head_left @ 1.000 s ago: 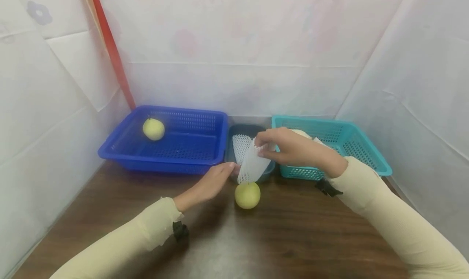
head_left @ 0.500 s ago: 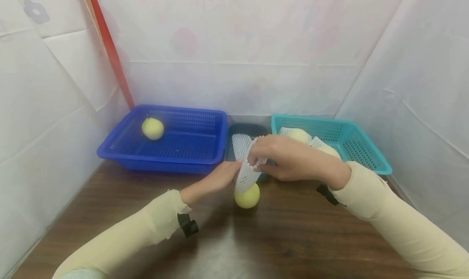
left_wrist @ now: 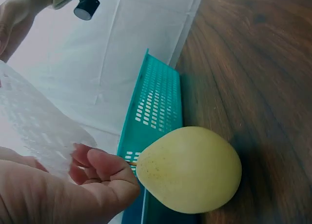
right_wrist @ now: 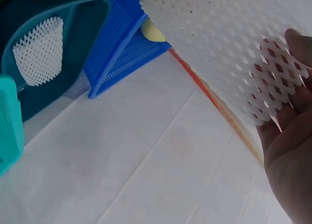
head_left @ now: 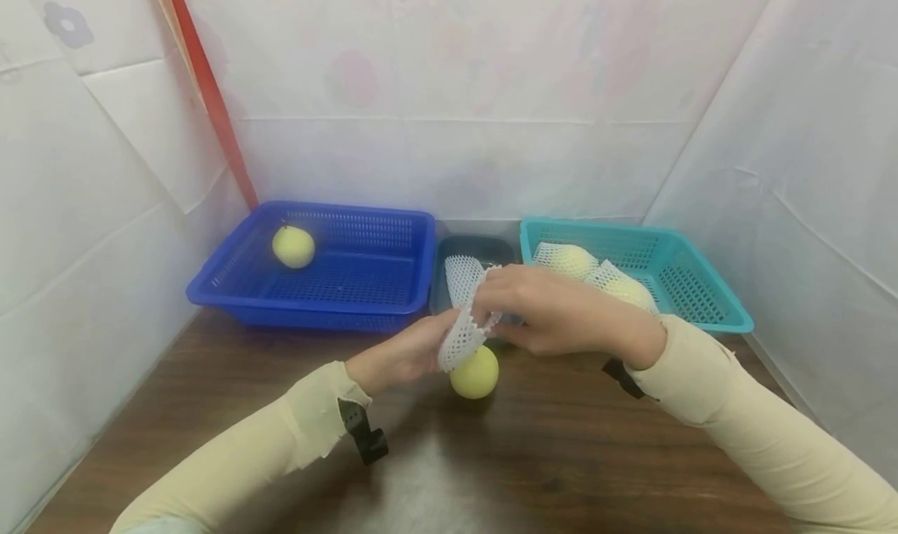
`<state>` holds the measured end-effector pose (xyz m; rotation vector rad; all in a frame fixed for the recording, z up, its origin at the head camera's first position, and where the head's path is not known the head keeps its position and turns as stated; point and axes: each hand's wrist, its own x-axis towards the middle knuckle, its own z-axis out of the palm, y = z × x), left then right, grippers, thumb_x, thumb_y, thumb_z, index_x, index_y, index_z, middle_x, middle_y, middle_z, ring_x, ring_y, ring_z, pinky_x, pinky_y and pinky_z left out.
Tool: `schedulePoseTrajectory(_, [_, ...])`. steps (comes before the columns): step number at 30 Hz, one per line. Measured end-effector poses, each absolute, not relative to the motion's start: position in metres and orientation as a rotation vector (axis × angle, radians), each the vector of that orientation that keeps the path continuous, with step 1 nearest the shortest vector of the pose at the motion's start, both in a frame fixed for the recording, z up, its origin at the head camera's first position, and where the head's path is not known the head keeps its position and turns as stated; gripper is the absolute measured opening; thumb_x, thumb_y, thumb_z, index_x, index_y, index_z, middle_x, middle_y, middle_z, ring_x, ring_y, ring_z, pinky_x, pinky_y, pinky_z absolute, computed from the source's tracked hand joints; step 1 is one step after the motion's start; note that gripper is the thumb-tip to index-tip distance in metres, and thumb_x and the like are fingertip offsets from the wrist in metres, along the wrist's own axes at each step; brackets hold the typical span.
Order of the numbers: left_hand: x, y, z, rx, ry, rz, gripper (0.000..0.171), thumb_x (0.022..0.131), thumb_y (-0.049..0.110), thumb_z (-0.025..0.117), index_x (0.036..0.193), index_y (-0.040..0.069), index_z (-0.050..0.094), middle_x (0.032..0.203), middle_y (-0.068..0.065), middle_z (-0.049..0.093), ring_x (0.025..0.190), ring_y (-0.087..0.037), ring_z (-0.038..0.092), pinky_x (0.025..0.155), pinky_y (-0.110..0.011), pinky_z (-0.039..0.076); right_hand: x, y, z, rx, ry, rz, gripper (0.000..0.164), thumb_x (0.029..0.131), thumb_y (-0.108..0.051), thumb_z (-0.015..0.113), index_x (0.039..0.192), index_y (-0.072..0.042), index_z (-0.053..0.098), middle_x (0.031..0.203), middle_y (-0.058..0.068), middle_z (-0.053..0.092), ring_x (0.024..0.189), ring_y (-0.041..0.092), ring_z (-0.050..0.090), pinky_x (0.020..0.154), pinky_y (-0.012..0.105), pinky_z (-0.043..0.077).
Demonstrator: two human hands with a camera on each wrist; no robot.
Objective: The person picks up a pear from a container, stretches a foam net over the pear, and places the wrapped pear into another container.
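Note:
A white foam net sleeve (head_left: 459, 344) is held between the two hands, close above a pale yellow pear (head_left: 475, 375) on the table. My right hand (head_left: 561, 308) grips its open upper end; the right wrist view shows the thumb on the edge of the mesh (right_wrist: 219, 48) and fingers inside the opening. My left hand (head_left: 407, 351) holds the sleeve's lower part with curled fingers. In the left wrist view those fingertips (left_wrist: 102, 163) are right at the stem of the pear (left_wrist: 190, 170). The left fingers are mostly hidden behind the sleeve in the head view.
At the left, a blue basket (head_left: 351, 308) holds one bare pear (head_left: 293, 247). A dark teal bin (head_left: 484, 245) in the middle contains another foam sleeve (head_left: 463, 277). The turquoise basket (head_left: 701, 284) on the right carries two sleeved pears (head_left: 627, 291). White sheeting (head_left: 491, 167) encloses the table.
The right hand has come down and nearer with the sleeve, tilting it leftward. Fingers of the right hand have gone into its opening, while the left hand has moved in to hold its lower part.

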<state>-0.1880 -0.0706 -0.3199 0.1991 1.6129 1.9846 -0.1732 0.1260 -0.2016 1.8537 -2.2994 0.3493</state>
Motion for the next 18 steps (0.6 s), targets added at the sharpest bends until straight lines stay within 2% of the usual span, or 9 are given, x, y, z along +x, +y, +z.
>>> schedulePoseTrajectory(5, [-0.188,-0.071,-0.320,0.235,1.464,2.100,0.043,0.104,0.021,0.031,0.139,-0.004,0.038,0.121,-0.009,0.055,0.106,-0.018,0.053,0.094,-0.034,0.042,-0.176,0.125,-0.209,1.858,-2.206,0.399,0.019,0.080,0.000,0.071,0.091,-0.012,0.061,0.089,-0.004,0.060,0.085,0.011,0.053,0.076,0.027,0.047])
schedulePoseTrajectory(9, [-0.188,-0.072,-0.321,0.146,1.362,2.200,0.040,0.104,0.019,0.030,0.137,-0.002,0.037,0.109,-0.004,0.057,0.097,-0.015,0.055,0.085,-0.030,0.045,-0.180,0.127,-0.218,1.798,-1.990,0.562,0.023,0.080,-0.004,0.071,0.099,-0.006,0.060,0.100,0.004,0.061,0.097,0.018,0.055,0.086,0.031,0.046])
schedulePoseTrajectory(11, [-0.189,-0.072,-0.321,0.093,1.338,2.248,0.038,0.104,0.019,0.031,0.135,-0.001,0.039,0.103,-0.002,0.057,0.092,-0.013,0.054,0.082,-0.028,0.045,-0.183,0.130,-0.225,1.690,-1.879,0.697,0.026,0.080,-0.004,0.068,0.103,0.000,0.058,0.105,0.011,0.061,0.101,0.024,0.054,0.089,0.034,0.045])
schedulePoseTrajectory(13, [-0.189,-0.072,-0.321,0.072,1.321,2.294,0.035,0.103,0.017,0.032,0.133,0.002,0.041,0.101,-0.002,0.056,0.090,-0.012,0.054,0.080,-0.027,0.045,-0.185,0.133,-0.234,1.523,-1.835,0.855,0.024,0.082,-0.002,0.064,0.105,0.004,0.057,0.105,0.016,0.059,0.098,0.028,0.054,0.088,0.034,0.044])
schedulePoseTrajectory(18, [-0.187,-0.069,-0.316,0.103,1.309,2.367,0.024,0.102,0.015,0.033,0.122,0.007,0.044,0.098,-0.001,0.053,0.087,-0.011,0.051,0.077,-0.024,0.044,-0.187,0.131,-0.264,1.061,-2.150,1.404,0.021,0.093,-0.002,0.053,0.112,0.006,0.052,0.104,0.018,0.058,0.096,0.028,0.056,0.086,0.033,0.047])
